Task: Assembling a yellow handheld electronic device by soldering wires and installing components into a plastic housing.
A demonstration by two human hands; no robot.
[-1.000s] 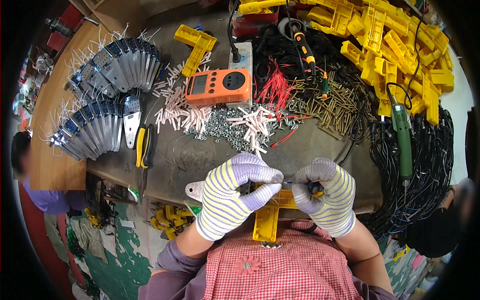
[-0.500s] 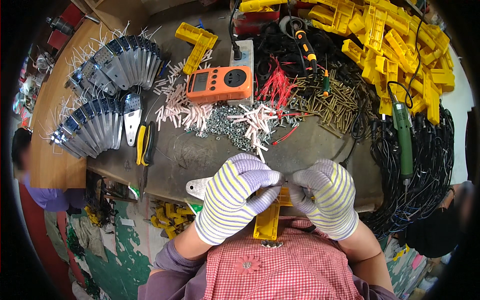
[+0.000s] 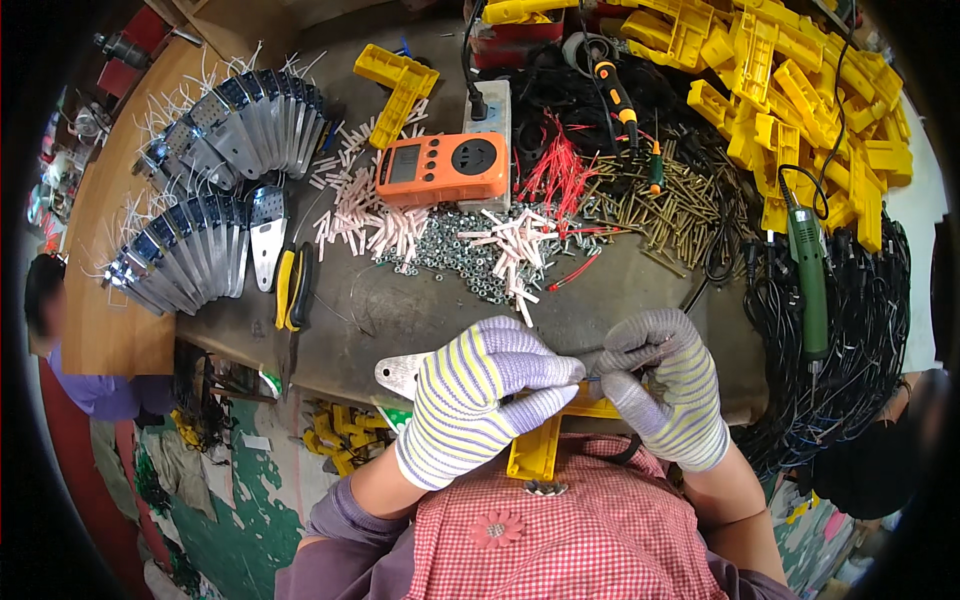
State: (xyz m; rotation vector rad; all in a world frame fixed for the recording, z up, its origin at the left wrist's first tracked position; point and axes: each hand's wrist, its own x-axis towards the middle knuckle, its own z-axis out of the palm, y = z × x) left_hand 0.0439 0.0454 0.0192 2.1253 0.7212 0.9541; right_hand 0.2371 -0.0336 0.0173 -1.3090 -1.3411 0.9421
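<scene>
Both my hands wear striped knit gloves and meet above the table's near edge. With thumb and fingers pinched together, my left hand (image 3: 480,400) is closed. My right hand (image 3: 668,392), its fingers curled, is closed just beside it. Whatever small, thin thing lies between the fingertips is mostly hidden. Below them is a yellow plastic housing (image 3: 535,452), partly covered by the gloves. A metal plate with a hole (image 3: 396,374) sticks out from behind my left hand.
Pliers (image 3: 291,288) and fanned metal plates with wires (image 3: 195,250) lie left. Beyond my hands are an orange meter (image 3: 442,168), nuts (image 3: 462,262), pale sleeves (image 3: 515,250) and brass screws (image 3: 660,215). Right are a green electric screwdriver (image 3: 808,270), black cables (image 3: 865,300) and yellow housings (image 3: 790,90).
My hands have shifted slightly right. The right hand has turned, its fingers now more curled, and more of the yellow housing's right part shows between the gloves.
</scene>
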